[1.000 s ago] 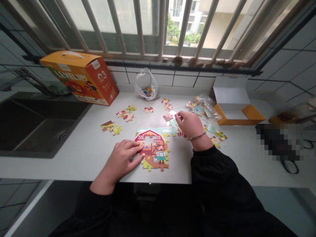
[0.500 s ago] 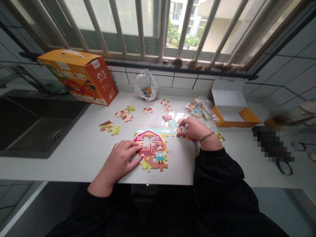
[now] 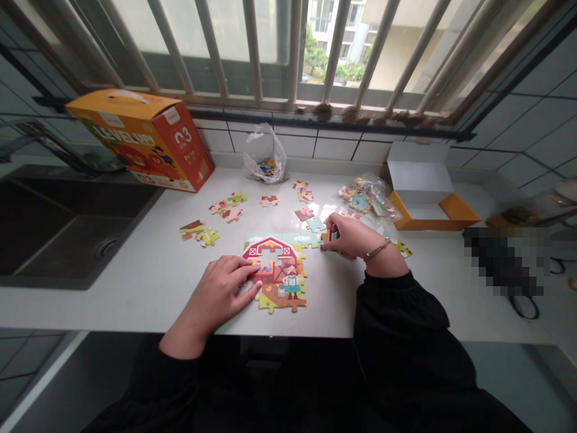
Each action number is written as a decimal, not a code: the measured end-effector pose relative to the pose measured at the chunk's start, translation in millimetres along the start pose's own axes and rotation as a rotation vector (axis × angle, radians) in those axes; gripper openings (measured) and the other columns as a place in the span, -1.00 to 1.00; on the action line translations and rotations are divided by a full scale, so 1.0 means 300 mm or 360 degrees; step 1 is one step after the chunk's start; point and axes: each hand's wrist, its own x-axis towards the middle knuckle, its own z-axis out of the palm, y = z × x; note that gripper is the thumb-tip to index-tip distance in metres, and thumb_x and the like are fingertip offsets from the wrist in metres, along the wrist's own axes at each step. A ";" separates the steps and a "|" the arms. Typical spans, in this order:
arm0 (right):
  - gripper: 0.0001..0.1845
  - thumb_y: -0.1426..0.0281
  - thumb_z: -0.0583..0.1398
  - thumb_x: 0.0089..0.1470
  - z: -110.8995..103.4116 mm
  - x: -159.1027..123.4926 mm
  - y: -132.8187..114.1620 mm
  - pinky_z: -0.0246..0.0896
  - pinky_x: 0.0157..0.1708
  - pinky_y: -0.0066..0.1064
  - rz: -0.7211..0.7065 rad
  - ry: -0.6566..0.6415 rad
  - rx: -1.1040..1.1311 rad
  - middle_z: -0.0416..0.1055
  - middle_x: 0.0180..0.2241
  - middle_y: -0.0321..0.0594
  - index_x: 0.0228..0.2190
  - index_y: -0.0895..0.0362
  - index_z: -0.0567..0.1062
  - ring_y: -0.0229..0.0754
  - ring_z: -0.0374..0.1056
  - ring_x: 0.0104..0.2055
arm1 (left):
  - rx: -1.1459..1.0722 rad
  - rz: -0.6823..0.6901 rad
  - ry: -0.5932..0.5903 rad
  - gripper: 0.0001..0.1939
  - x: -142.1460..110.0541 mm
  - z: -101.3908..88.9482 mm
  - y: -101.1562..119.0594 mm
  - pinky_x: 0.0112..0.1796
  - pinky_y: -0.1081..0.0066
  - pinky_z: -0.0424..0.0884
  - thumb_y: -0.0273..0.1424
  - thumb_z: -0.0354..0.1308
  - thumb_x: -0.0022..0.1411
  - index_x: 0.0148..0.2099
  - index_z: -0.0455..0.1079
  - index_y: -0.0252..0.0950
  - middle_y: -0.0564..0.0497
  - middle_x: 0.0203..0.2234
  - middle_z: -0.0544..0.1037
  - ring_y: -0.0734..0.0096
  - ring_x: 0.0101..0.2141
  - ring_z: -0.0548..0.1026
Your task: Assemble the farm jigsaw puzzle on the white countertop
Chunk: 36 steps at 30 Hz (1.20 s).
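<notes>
A partly joined jigsaw puzzle [image 3: 292, 282] lies on the counter, showing a red barn and a farmer, with a gap in the barn's middle. My left hand [image 3: 228, 282] rests on its left edge, fingers stretched out flat. To the right of the puzzle, my right hand [image 3: 349, 234] pinches a puzzle piece [image 3: 332, 236] with red and orange on it, between thumb and forefinger. More pieces lie partly hidden under that hand. Just behind it sits a light blue piece [image 3: 316, 224], touching a brown-and-pink piece [image 3: 304, 213].
Loose pieces [image 3: 226, 210] lie behind and left of the puzzle. Two clear bags of pieces, one upright [image 3: 265, 162], one flat [image 3: 367, 195], stand near the wall. An orange box [image 3: 144, 141] is by the sink [image 3: 85, 252]; an opened box [image 3: 433, 204] sits at right.
My right hand has raised the pinched puzzle piece slightly, tilting it so more red and orange shows. My left hand stays on the puzzle. The view has shifted a little.
</notes>
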 end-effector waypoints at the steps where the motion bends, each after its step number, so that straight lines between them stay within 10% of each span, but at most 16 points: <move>1: -0.57 0.33 0.51 0.07 -0.003 -0.004 -0.006 0.16 -0.46 -0.38 0.0010 -0.0020 0.0072 0.60 -0.27 -0.31 -0.09 0.07 0.50 -0.28 0.35 -0.52 | -0.0002 0.0003 -0.0004 -0.74 0.000 -0.001 0.001 0.05 0.08 0.42 -0.24 0.27 0.49 0.15 0.58 -0.16 -0.11 0.09 0.62 0.07 0.09 0.54; 7: -0.73 0.37 0.27 0.34 0.028 0.005 -0.077 0.28 -0.36 -0.40 -0.0313 0.0097 0.0493 0.61 -0.26 -0.26 0.05 0.07 0.56 -0.26 0.46 -0.39 | -0.0020 0.0028 -0.0027 -0.73 -0.002 -0.006 0.004 0.08 0.07 0.43 -0.24 0.26 0.50 0.16 0.57 -0.15 -0.12 0.09 0.62 0.07 0.10 0.54; 17: -0.50 0.38 0.45 0.21 0.302 0.045 -0.278 0.32 -0.15 -0.40 -0.0764 0.0024 0.0502 0.64 -0.12 -0.25 0.14 0.05 0.52 -0.19 0.53 -0.17 | -0.0009 0.0015 -0.0016 -0.73 0.003 -0.002 0.010 0.06 0.07 0.44 -0.24 0.27 0.49 0.16 0.57 -0.16 -0.13 0.07 0.62 0.05 0.09 0.54; 36: -0.75 0.44 0.36 0.33 0.319 0.060 -0.280 0.36 -0.03 -0.35 -0.0800 0.0155 0.0420 0.64 -0.12 -0.18 0.02 0.04 0.72 -0.18 0.51 -0.13 | -0.0024 0.0021 -0.0006 -0.74 0.001 0.000 0.009 0.07 0.05 0.45 -0.25 0.26 0.49 0.14 0.57 -0.17 -0.12 0.09 0.62 0.05 0.10 0.54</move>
